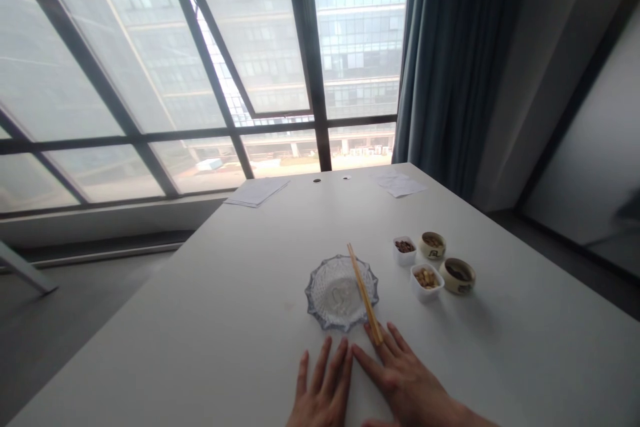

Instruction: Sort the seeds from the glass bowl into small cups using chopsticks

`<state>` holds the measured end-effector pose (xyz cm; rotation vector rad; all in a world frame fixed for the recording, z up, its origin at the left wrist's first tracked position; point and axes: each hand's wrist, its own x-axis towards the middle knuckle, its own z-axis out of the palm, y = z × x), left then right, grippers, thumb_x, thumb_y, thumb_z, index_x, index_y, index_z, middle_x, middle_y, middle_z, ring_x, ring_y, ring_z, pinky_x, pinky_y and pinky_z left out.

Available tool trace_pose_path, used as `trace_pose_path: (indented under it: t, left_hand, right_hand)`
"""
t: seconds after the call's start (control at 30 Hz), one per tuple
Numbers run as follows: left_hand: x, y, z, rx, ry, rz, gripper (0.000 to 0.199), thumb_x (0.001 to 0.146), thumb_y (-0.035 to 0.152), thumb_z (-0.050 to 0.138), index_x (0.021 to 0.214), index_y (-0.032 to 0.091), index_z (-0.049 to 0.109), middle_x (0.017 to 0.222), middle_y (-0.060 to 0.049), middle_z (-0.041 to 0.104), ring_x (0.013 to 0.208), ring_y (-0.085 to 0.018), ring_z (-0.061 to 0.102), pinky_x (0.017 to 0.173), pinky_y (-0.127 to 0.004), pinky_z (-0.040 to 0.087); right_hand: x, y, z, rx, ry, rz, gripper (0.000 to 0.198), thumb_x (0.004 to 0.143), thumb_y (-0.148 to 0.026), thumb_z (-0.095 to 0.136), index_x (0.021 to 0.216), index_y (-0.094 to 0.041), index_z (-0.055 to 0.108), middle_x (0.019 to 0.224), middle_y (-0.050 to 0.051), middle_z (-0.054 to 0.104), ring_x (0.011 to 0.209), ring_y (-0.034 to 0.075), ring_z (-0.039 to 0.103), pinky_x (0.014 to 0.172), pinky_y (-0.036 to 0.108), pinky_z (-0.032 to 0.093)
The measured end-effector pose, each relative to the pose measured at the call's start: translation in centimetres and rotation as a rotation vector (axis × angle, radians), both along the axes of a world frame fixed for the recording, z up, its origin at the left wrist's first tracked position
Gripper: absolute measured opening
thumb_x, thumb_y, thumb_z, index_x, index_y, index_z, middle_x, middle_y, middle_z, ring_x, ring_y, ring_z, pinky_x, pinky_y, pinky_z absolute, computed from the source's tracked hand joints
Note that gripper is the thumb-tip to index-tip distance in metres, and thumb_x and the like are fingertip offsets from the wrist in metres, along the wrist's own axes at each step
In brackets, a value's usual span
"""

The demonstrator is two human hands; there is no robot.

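My left hand (324, 383) lies flat on the table just in front of a clear glass dish (320, 312) with a scalloped rim, fingers stretched out and holding nothing. To its right my right hand (400, 373) also rests flat with spread fingers. A pair of wooden chopsticks (365, 290) leans across the right rim of the dish. Their thick ends reach down over the fingers of my right hand, which are not wrapped around them. No food shows in the dish.
Right of the dish stand two small white tubs, one with dark red pieces (404, 247), one with pale nuts (427, 278). Beside them are two round cream bowls, a smaller one (433, 252) and a larger one (459, 285). Papers (257, 192) lie at the table's far end, before windows.
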<state>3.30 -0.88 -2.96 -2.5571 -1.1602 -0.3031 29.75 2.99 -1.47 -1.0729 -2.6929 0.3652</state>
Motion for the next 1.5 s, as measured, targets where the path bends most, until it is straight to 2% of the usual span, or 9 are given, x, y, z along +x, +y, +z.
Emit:
trace_pose_path:
  t: [0.13,0.3,0.4,0.47,0.6,0.77,1.1,1.3,1.5]
  left_hand:
    - [0.0,0.1,0.2,-0.121,-0.061,0.013,0.082,0.109,0.065,0.049,0.173,0.025,0.016,0.165,-0.012,0.049,0.15,-0.038,0.048,0.127,-0.05,0.026]
    - [0.7,-0.2,2.8,-0.757,-0.662,0.08,0.065,0.103,0.058,0.063,0.159,0.027,0.057,0.167,-0.014,0.047,0.157,-0.045,0.033,0.13,-0.062,0.015]
    - [1.4,-0.4,4.2,-0.906,-0.84,0.075,0.059,0.099,0.065,0.063,0.139,0.023,0.072,0.151,-0.016,0.061,0.144,-0.039,0.051,0.123,-0.048,0.037]
    - [2.0,-0.4,4.2,-1.042,-0.973,0.106,0.063,0.096,0.074,0.059,0.124,0.02,0.074,0.13,-0.017,0.07,0.12,-0.034,0.067,0.103,-0.041,0.054]
    - [3.5,-0.1,3.3,-1.425,-1.254,0.201,0.086,0.081,0.093,0.062,0.12,0.016,0.068,0.103,-0.016,0.076,0.075,-0.025,0.074,0.067,-0.033,0.056]
    - [6.0,1.0,3.3,-1.782,-1.583,0.254,0.096,0.066,0.089,0.081,0.128,0.019,0.062,0.13,-0.02,0.072,0.097,-0.027,0.078,0.084,-0.034,0.056]
    - [9.5,3.7,2.8,-1.984,-1.844,0.241,0.064,0.076,0.068,0.091,0.113,0.021,0.066,0.121,-0.008,0.076,0.094,-0.021,0.077,0.073,-0.026,0.05]
    - [9.9,3.9,2.9,-1.94,-1.858,0.172,0.061,0.075,0.065,0.092,0.105,0.021,0.063,0.097,-0.002,0.076,0.082,-0.019,0.076,0.064,-0.023,0.044]
    - [10.2,3.0,3.2,-1.862,-1.812,0.096,0.066,0.072,0.073,0.091,0.086,0.021,0.051,0.079,0.0,0.072,0.071,-0.019,0.073,0.057,-0.022,0.039]
  right_hand:
    - [0.2,0.2,0.0,-0.049,0.032,0.016,0.106,0.083,-0.065,0.08,0.171,-0.03,0.032,0.176,0.019,0.025,0.162,0.046,0.023,0.129,0.066,0.021]
    - [0.1,-0.4,2.6,-0.177,0.095,-0.017,0.085,0.091,-0.047,0.074,0.166,-0.023,0.044,0.174,0.019,0.032,0.162,0.043,0.024,0.13,0.064,0.018]
    - [0.3,-0.5,3.3,-0.161,0.286,-0.138,0.05,0.092,-0.019,0.055,0.139,-0.02,0.073,0.156,0.016,0.061,0.149,0.034,0.05,0.124,0.053,0.034]
    - [0.7,-0.1,3.0,-0.181,0.487,-0.335,0.038,0.086,-0.012,0.046,0.098,-0.02,0.082,0.113,0.014,0.08,0.113,0.03,0.071,0.103,0.044,0.05]
    - [1.9,1.1,2.0,-0.299,0.746,-0.601,0.02,0.073,-0.02,0.044,0.056,-0.024,0.054,0.054,0.002,0.056,0.057,0.021,0.055,0.06,0.032,0.04]
    - [2.7,2.4,2.2,-0.345,0.904,-0.542,0.016,0.069,-0.028,0.039,0.054,-0.027,0.035,0.051,-0.002,0.038,0.053,0.017,0.041,0.054,0.03,0.032]
    - [2.4,2.1,1.9,-0.293,1.03,-0.513,0.047,0.094,-0.054,0.053,0.061,-0.026,0.035,0.056,-0.005,0.034,0.055,0.015,0.037,0.054,0.029,0.034]
    - [2.3,2.2,1.8,-0.278,1.042,-0.462,0.045,0.101,-0.051,0.05,0.07,-0.02,0.061,0.056,-0.004,0.044,0.053,0.015,0.042,0.054,0.027,0.036]
    - [2.2,2.2,1.5,-0.113,0.916,-0.284,0.038,0.107,-0.027,0.043,0.134,-0.017,0.068,0.075,0.0,0.068,0.056,0.013,0.055,0.059,0.025,0.047]
